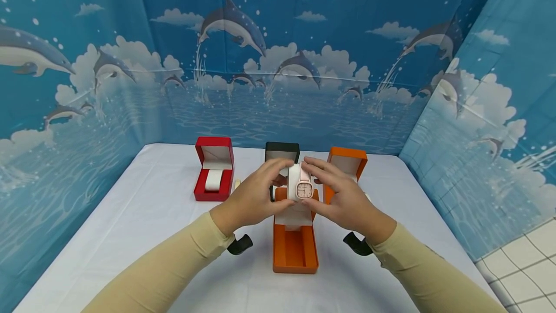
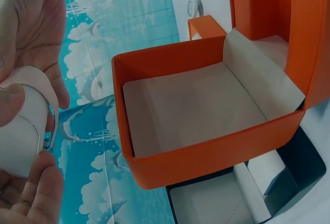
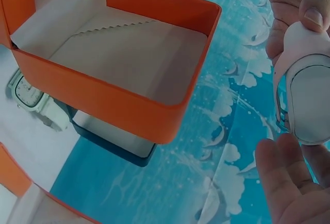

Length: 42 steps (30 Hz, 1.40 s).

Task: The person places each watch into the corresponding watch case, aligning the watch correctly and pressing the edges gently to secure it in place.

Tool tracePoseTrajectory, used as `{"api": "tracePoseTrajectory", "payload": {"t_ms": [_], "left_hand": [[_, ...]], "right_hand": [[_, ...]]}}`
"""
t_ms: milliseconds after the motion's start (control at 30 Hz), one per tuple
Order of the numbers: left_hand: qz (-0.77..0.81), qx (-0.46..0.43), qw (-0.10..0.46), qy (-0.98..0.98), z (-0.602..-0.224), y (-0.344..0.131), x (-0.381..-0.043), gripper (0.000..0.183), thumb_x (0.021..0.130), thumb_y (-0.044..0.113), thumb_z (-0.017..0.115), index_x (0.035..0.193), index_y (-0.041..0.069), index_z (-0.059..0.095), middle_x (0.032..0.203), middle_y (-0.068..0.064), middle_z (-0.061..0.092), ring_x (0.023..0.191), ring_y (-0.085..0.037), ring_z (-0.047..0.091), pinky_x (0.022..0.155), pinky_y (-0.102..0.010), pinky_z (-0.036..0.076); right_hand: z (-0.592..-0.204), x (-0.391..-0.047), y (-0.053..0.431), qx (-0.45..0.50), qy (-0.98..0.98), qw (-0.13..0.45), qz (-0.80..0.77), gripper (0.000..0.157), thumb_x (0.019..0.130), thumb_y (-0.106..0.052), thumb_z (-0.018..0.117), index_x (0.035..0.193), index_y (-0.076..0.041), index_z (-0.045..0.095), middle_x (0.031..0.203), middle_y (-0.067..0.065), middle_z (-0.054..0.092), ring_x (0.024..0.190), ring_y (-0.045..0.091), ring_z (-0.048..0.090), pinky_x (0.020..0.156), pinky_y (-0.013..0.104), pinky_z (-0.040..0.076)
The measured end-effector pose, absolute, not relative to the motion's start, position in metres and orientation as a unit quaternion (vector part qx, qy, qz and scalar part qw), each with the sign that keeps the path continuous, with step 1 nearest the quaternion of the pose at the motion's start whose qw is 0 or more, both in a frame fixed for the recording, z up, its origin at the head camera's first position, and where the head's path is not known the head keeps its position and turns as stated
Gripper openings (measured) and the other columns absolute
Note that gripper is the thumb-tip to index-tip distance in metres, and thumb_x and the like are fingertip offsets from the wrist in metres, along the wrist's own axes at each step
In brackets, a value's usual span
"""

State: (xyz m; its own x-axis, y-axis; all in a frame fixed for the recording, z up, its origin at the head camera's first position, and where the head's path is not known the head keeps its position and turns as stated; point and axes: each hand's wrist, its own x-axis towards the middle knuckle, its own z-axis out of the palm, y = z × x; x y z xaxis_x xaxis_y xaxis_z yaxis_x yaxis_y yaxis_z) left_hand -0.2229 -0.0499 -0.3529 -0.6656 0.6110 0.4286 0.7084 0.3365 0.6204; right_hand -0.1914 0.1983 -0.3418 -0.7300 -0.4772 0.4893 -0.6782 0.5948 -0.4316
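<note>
Between both hands, raised over the nearest box, is a white watch cushion (image 1: pixel 293 183) with a watch (image 1: pixel 304 190) strapped round it. The watch has a pink strap (image 3: pixel 296 64) and a rounded-square dial facing up toward the head. My left hand (image 1: pixel 257 191) holds the cushion's left side, thumb below and fingers above. From the right, my right hand (image 1: pixel 343 196) grips it likewise, fingertips by the strap. The strap's buckle (image 2: pixel 46 143) shows at the back. Below stands an open orange box (image 1: pixel 295 269), its lid up and bare slots inside.
A red box (image 1: pixel 201 192) with a white cushion (image 1: pixel 214 180) stands open at the back left. Behind the hands is a black box (image 1: pixel 282 147); right of it, another orange box (image 1: pixel 358 153). A pale green watch (image 3: pixel 30 92) lies on the white tablecloth (image 1: pixel 169 182).
</note>
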Motion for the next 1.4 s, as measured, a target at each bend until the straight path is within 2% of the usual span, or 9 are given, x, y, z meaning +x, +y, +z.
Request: {"api": "tracePoseTrajectory", "payload": {"t_ms": [200,367,567,767,900,1000,1167,1400], "left_hand": [[-0.411,-0.409,0.066,-0.812,-0.3524,-0.0484,-0.2209,0.079,0.092,0.014,0.083,0.157,0.006,0.04,0.159,-0.011,0.044,0.121,-0.02,0.068,0.102,-0.04,0.059],[-0.403,-0.424,0.069,-0.808,-0.3538,-0.0472,-0.2204,0.078,0.092,0.014,0.083,0.157,0.008,0.041,0.16,-0.008,0.045,0.123,-0.017,0.067,0.104,-0.036,0.058],[-0.4,-0.428,0.077,-0.807,-0.3562,-0.0475,-0.2211,0.077,0.092,0.014,0.083,0.156,0.005,0.042,0.159,-0.009,0.045,0.122,-0.016,0.067,0.104,-0.031,0.058],[-0.406,-0.421,0.076,-0.808,-0.3552,-0.049,-0.2208,0.077,0.091,0.014,0.084,0.156,0.005,0.042,0.157,-0.011,0.046,0.12,-0.019,0.069,0.101,-0.038,0.06],[-0.408,-0.412,0.078,-0.811,-0.3537,-0.0493,-0.2201,0.078,0.091,0.015,0.084,0.156,0.008,0.042,0.156,-0.01,0.047,0.12,-0.018,0.07,0.101,-0.036,0.06],[-0.41,-0.411,0.08,-0.81,-0.3535,-0.0492,-0.2198,0.079,0.091,0.016,0.084,0.156,0.008,0.042,0.156,-0.01,0.047,0.119,-0.018,0.07,0.101,-0.036,0.06],[-0.414,-0.411,0.079,-0.808,-0.3538,-0.0489,-0.2204,0.078,0.092,0.015,0.083,0.157,0.007,0.041,0.157,-0.011,0.046,0.12,-0.02,0.07,0.101,-0.042,0.06],[-0.413,-0.408,0.074,-0.811,-0.354,-0.0491,-0.2208,0.078,0.092,0.016,0.084,0.157,0.008,0.041,0.157,-0.011,0.046,0.12,-0.02,0.07,0.101,-0.042,0.06]], "right_hand": [[-0.3432,-0.1916,0.1981,0.329,-0.878,0.163,0.308,0.08,0.088,-0.014,0.086,0.157,-0.004,0.048,0.165,0.012,0.044,0.138,0.032,0.056,0.103,0.045,0.059],[-0.3439,-0.1912,0.1979,0.331,-0.878,0.161,0.306,0.079,0.089,-0.016,0.085,0.158,-0.005,0.047,0.164,0.013,0.046,0.137,0.032,0.058,0.102,0.045,0.059],[-0.3446,-0.1904,0.1977,0.334,-0.877,0.162,0.304,0.079,0.09,-0.017,0.085,0.158,-0.005,0.047,0.164,0.013,0.044,0.141,0.034,0.055,0.104,0.046,0.058],[-0.3468,-0.1897,0.1977,0.336,-0.869,0.189,0.309,0.066,0.089,-0.014,0.085,0.149,-0.007,0.059,0.161,0.014,0.046,0.142,0.035,0.053,0.104,0.049,0.058],[-0.349,-0.1908,0.1973,0.338,-0.863,0.21,0.31,0.057,0.089,-0.013,0.085,0.142,-0.01,0.065,0.158,0.014,0.05,0.142,0.035,0.053,0.104,0.05,0.057],[-0.3506,-0.1917,0.1963,0.336,-0.862,0.218,0.311,0.056,0.089,-0.013,0.085,0.141,-0.009,0.066,0.157,0.014,0.052,0.14,0.035,0.055,0.104,0.05,0.057],[-0.3508,-0.1914,0.1948,0.329,-0.862,0.222,0.316,0.055,0.088,-0.014,0.086,0.139,-0.008,0.067,0.156,0.014,0.052,0.141,0.035,0.055,0.105,0.049,0.057],[-0.351,-0.1913,0.194,0.324,-0.864,0.221,0.316,0.054,0.087,-0.014,0.086,0.138,-0.007,0.067,0.156,0.015,0.052,0.14,0.035,0.055,0.104,0.05,0.057]]}}
